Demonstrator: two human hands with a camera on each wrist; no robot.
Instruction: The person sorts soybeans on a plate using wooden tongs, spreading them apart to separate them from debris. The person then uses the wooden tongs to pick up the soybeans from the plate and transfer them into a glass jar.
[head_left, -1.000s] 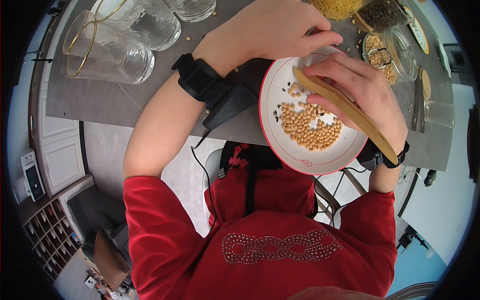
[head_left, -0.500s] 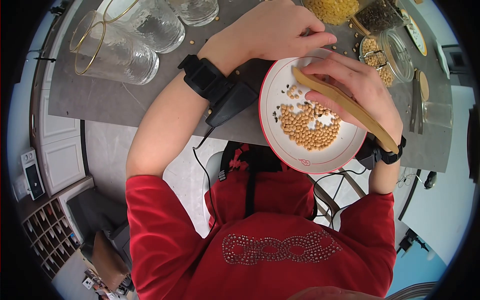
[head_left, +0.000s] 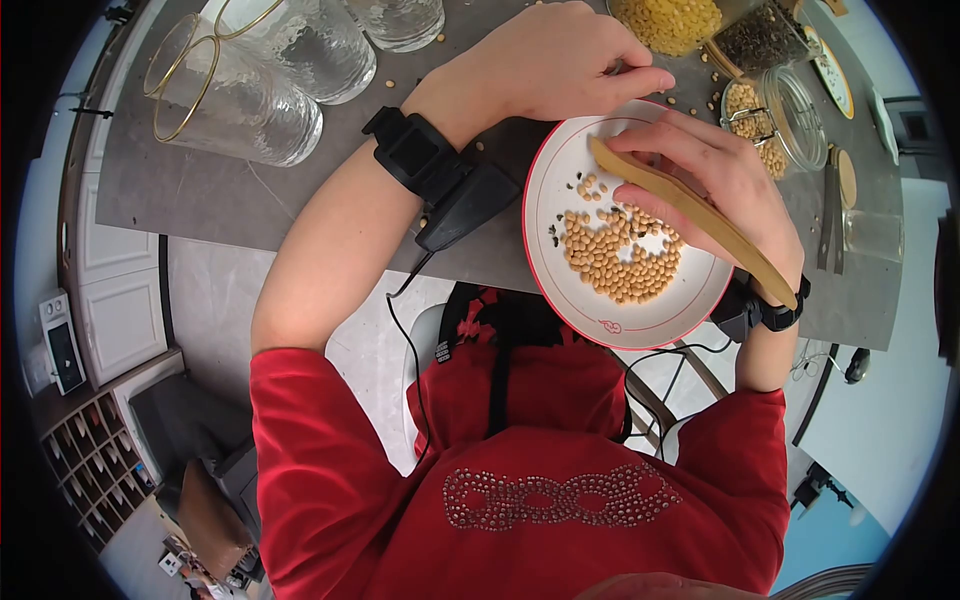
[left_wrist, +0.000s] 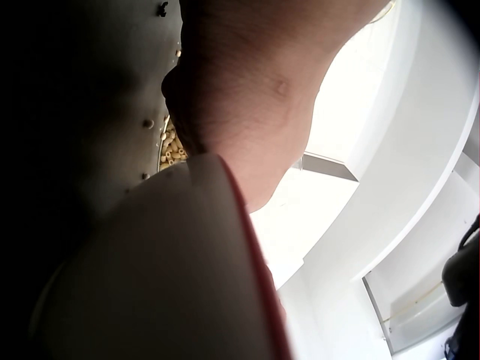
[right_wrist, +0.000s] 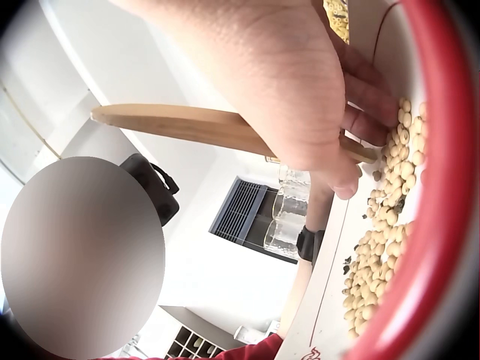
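Observation:
In the head view, a white plate (head_left: 555, 160) with a red rim holds soybeans (head_left: 615, 262) and a few small dark flakes. My right hand (head_left: 735, 190) reaches over its right side, gripping curved wooden tongs (head_left: 722, 232) between thumb and fingers; only one arm of them shows. In the right wrist view, the tongs' (right_wrist: 184, 126) front end points down among the soybeans (right_wrist: 375, 262). My left hand (head_left: 560, 65) lies by the plate's far rim, thumb extended and fingers loosely curled, nothing visible in it. The plate's rim (left_wrist: 251, 232) hides part of that hand in the left wrist view.
Several textured glasses (head_left: 250, 110) with gold rims stand at the far left of the grey table (head_left: 190, 195). Beyond the plate are yellow pasta (head_left: 668, 22), a jar of dark leaves (head_left: 755, 42) and an opened clip-top jar (head_left: 797, 115) of soybeans. Loose beans lie scattered.
The head view has shifted slightly. The tongs' rear end has risen a little with my right hand. The left hand keeps its place by the plate's far rim.

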